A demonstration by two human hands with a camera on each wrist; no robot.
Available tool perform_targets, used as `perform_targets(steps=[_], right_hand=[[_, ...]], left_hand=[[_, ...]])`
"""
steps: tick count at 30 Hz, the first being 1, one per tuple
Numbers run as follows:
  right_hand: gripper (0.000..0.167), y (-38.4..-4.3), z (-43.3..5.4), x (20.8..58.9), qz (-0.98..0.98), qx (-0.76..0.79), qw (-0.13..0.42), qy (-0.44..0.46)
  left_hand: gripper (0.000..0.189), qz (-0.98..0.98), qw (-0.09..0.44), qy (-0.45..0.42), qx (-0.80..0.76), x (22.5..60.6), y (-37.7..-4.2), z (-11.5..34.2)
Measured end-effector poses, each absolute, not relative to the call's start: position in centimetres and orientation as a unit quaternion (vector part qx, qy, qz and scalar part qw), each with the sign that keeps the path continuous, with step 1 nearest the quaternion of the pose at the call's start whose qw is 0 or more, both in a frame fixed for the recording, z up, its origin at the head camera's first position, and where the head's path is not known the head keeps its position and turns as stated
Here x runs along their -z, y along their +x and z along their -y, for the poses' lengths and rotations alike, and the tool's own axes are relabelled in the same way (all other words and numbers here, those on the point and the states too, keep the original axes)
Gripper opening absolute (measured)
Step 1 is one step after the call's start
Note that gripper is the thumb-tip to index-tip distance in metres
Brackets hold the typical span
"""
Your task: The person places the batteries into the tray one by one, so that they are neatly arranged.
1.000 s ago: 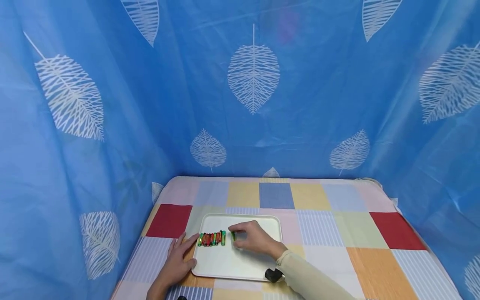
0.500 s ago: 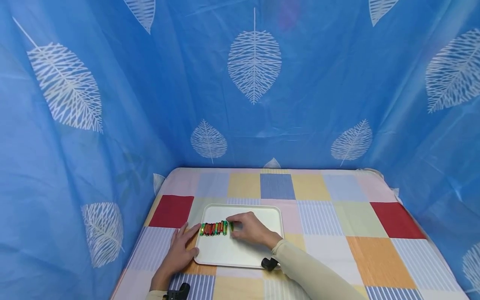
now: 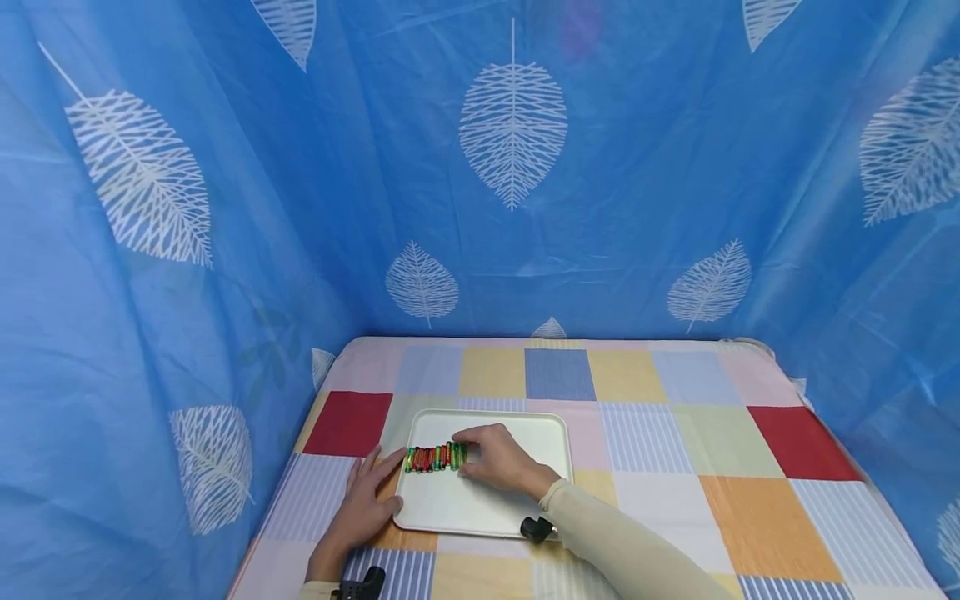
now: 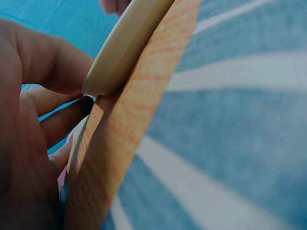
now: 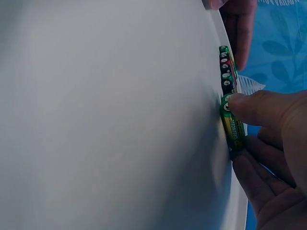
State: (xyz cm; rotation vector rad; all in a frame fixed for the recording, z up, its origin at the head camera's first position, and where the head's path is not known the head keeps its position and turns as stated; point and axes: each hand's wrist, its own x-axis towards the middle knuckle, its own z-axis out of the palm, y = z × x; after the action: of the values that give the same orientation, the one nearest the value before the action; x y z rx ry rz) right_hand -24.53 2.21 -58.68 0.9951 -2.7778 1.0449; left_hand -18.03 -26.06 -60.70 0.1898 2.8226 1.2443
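Note:
A row of several small batteries (image 3: 429, 458), red and green, lies side by side on the left part of a white tray (image 3: 480, 508). At the right end of this row my right hand (image 3: 498, 458) pinches a green battery (image 5: 234, 125) between thumb and fingers, lengthwise along its ends. In the right wrist view that battery lies against its neighbours in the row. My left hand (image 3: 363, 504) rests at the tray's left edge with spread fingers; in the left wrist view its fingers (image 4: 62, 67) touch the tray rim (image 4: 120, 52).
A patchwork cloth (image 3: 652, 442) covers the table under the tray. Blue curtains (image 3: 600, 250) with white leaf prints stand behind and at both sides. A black wrist device (image 3: 537, 529) on the right arm overlaps the tray's near edge.
My right hand has brought the green battery leftward, closing the gap to the row. The left hand stays at the tray edge. The head view has tilted slightly downward.

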Motion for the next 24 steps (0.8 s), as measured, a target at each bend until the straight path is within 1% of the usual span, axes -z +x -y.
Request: perform_targets(steps=[14, 20, 24], right_hand=[[0.054, -24.0, -1.9, 58.9, 0.885, -0.349, 0.005, 0.308], [0.049, -24.0, -3.5, 58.7, 0.878, -0.363, 0.019, 0.311], [0.045, -23.4, -5.9, 58.4, 0.876, -0.378, 0.025, 0.299]], left_hand=[[0.083, -0.919, 0.036, 0.058, -0.389, 60.8, -17.6, 26.6], [0.084, -0.919, 0.046, 0.053, -0.387, 60.5, -17.8, 26.6], [0.085, -0.920, 0.042, 0.050, -0.386, 60.8, -17.6, 26.0]])
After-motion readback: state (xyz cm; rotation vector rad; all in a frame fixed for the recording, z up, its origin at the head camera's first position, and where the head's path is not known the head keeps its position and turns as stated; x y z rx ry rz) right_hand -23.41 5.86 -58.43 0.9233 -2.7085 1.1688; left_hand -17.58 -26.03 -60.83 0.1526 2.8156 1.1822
